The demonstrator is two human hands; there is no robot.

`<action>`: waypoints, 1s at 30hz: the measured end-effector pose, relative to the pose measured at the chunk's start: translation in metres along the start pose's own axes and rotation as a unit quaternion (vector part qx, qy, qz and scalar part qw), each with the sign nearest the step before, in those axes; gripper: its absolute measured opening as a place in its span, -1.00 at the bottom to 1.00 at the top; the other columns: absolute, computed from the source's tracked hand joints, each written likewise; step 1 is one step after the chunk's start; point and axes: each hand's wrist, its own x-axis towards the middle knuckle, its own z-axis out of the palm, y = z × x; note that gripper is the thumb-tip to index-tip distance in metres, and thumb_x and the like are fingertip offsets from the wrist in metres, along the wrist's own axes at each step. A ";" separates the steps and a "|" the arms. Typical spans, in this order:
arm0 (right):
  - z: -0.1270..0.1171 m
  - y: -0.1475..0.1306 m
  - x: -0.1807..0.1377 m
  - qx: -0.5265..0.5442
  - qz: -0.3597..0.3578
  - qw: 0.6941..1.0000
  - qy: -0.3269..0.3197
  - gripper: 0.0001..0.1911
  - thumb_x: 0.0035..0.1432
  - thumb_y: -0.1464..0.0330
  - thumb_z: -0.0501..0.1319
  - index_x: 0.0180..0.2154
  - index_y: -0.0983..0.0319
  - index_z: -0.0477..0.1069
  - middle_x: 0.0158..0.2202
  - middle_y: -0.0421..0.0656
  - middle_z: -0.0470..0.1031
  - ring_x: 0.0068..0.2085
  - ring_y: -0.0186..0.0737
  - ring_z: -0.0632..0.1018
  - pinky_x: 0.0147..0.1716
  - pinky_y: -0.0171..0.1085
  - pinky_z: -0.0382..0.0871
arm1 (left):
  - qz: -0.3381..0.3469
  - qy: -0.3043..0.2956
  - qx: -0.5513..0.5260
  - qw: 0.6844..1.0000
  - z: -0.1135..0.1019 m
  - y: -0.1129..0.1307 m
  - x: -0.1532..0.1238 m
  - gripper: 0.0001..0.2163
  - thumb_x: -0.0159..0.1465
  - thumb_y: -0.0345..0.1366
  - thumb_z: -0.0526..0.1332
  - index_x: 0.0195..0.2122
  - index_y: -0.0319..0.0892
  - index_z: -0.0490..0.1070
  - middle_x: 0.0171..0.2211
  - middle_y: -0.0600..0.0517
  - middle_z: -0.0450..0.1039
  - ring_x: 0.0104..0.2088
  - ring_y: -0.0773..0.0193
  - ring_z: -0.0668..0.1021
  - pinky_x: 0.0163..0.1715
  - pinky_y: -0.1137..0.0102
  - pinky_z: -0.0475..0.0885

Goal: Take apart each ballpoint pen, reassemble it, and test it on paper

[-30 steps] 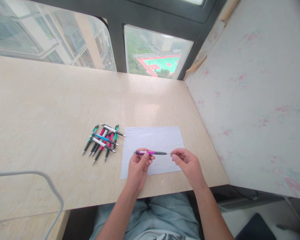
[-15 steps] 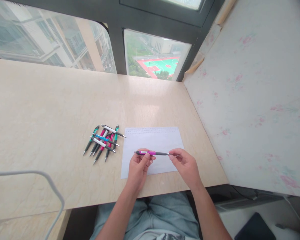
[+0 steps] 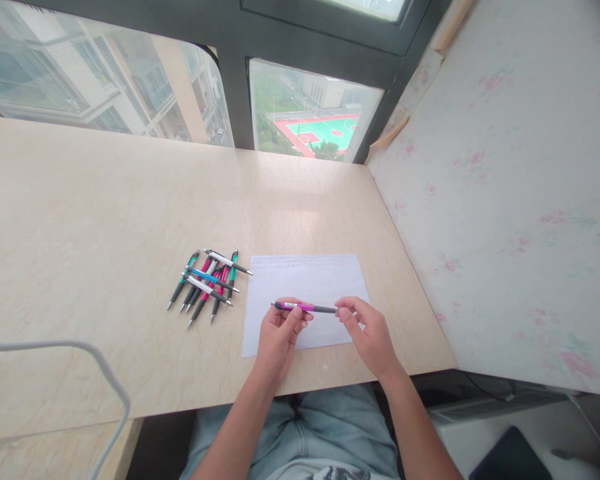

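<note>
Between my two hands a purple ballpoint pen (image 3: 304, 307) with a black grip lies level above the sheet of paper (image 3: 307, 280). My left hand (image 3: 280, 327) is closed on the pen's purple barrel, thumb on top. The fingers of my right hand (image 3: 367, 330) are pinched round the pen's tip end, which they hide. Rows of small marks run along the paper's far edge. To the left of the paper lies a loose pile of pens (image 3: 205, 283) in white, blue, green, pink and black, some crossing over others.
A grey-white cable (image 3: 95, 353) arches over the left front of the marble-patterned tabletop (image 3: 130, 207). At the back stands a dark window frame (image 3: 310, 33). A flowered wall (image 3: 505, 200) borders the table on the right.
My right hand has moved slightly left onto the pen's tip, covering the metal point that showed before. My left hand keeps its hold on the barrel.
</note>
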 end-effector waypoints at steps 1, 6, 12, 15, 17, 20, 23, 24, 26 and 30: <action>0.000 -0.001 0.000 -0.003 -0.001 1.000 0.003 -0.80 0.29 0.23 0.12 -0.25 0.21 0.43 -0.32 -0.15 0.51 -0.27 -0.22 0.53 -0.34 -0.32 0.36 | 0.000 0.002 0.001 1.000 0.000 0.000 0.000 -0.77 0.12 -0.28 0.41 -0.24 -0.21 0.46 -0.32 -0.02 0.58 -0.38 0.38 0.56 -0.40 0.54 0.42; 0.002 -0.001 0.000 -0.012 0.007 1.000 -0.024 -0.63 0.34 0.23 0.04 -0.49 0.21 0.35 -0.53 -0.22 0.42 -0.45 -0.30 0.46 -0.41 -0.33 0.28 | -0.001 0.000 0.005 1.000 -0.001 0.000 0.000 -0.78 0.13 -0.29 0.40 -0.23 -0.21 0.45 -0.32 -0.02 0.58 -0.38 0.39 0.56 -0.40 0.54 0.41; 0.006 0.002 0.000 0.019 0.011 1.000 -0.011 -0.76 0.31 0.23 0.08 -0.36 0.21 0.35 -0.45 -0.21 0.42 -0.39 -0.27 0.47 -0.40 -0.33 0.29 | -0.001 0.000 0.008 1.000 0.000 0.000 0.000 -0.78 0.13 -0.28 0.40 -0.24 -0.21 0.45 -0.31 -0.02 0.58 -0.38 0.38 0.56 -0.40 0.53 0.41; 0.008 0.004 0.001 0.005 -0.001 1.000 -0.013 -0.70 0.32 0.23 0.06 -0.45 0.20 0.30 -0.52 -0.25 0.33 -0.45 -0.31 0.40 -0.41 -0.33 0.26 | 0.003 -0.005 0.012 1.000 0.000 -0.001 0.000 -0.79 0.14 -0.28 0.39 -0.24 -0.21 0.45 -0.32 -0.02 0.57 -0.37 0.38 0.55 -0.39 0.53 0.41; 0.009 0.005 0.002 -0.008 0.003 1.000 -0.014 -0.63 0.34 0.22 0.03 -0.50 0.20 0.25 -0.57 -0.27 0.27 -0.50 -0.33 0.35 -0.46 -0.33 0.21 | 0.007 -0.010 0.017 1.000 0.000 -0.001 0.000 -0.81 0.15 -0.29 0.38 -0.26 -0.21 0.45 -0.33 -0.01 0.57 -0.37 0.38 0.55 -0.39 0.53 0.41; 0.010 0.007 0.003 -0.020 0.019 1.000 -0.012 -0.58 0.36 0.20 0.00 -0.54 0.20 0.21 -0.60 -0.29 0.22 -0.54 -0.35 0.30 -0.50 -0.33 0.14 | 0.011 -0.017 0.026 0.999 0.000 -0.001 0.000 -0.83 0.17 -0.29 0.37 -0.27 -0.21 0.45 -0.33 -0.01 0.57 -0.36 0.38 0.55 -0.38 0.53 0.41; 0.010 0.008 0.002 -0.018 0.025 0.999 -0.016 -0.57 0.36 0.18 -0.01 -0.55 0.20 0.20 -0.61 -0.29 0.22 -0.55 -0.36 0.31 -0.50 -0.34 0.14 | 0.012 -0.014 0.026 0.999 0.001 0.000 -0.001 -0.83 0.16 -0.29 0.37 -0.27 -0.21 0.45 -0.34 -0.01 0.57 -0.37 0.38 0.55 -0.38 0.53 0.41; 0.010 0.008 0.002 -0.017 0.025 0.999 -0.019 -0.56 0.36 0.18 -0.01 -0.55 0.20 0.20 -0.61 -0.29 0.23 -0.54 -0.36 0.31 -0.49 -0.34 0.14 | 0.013 -0.012 0.025 1.000 0.001 0.000 -0.001 -0.83 0.16 -0.29 0.37 -0.27 -0.21 0.46 -0.34 -0.01 0.57 -0.37 0.38 0.55 -0.38 0.53 0.41; 0.010 0.008 0.001 -0.022 0.024 0.999 -0.023 -0.57 0.36 0.19 -0.01 -0.55 0.20 0.20 -0.61 -0.29 0.24 -0.54 -0.36 0.32 -0.48 -0.34 0.15 | 0.012 -0.008 0.026 1.000 0.002 0.001 -0.001 -0.83 0.15 -0.29 0.38 -0.27 -0.21 0.46 -0.35 -0.01 0.57 -0.38 0.38 0.54 -0.38 0.53 0.41; 0.011 0.006 0.000 -0.042 0.034 0.998 -0.018 -0.56 0.35 0.18 -0.01 -0.56 0.20 0.19 -0.63 -0.30 0.23 -0.56 -0.36 0.30 -0.51 -0.34 0.12 | 0.008 -0.008 0.032 0.999 0.003 0.000 -0.002 -0.81 0.14 -0.29 0.39 -0.27 -0.20 0.46 -0.34 -0.01 0.57 -0.37 0.38 0.55 -0.37 0.53 0.40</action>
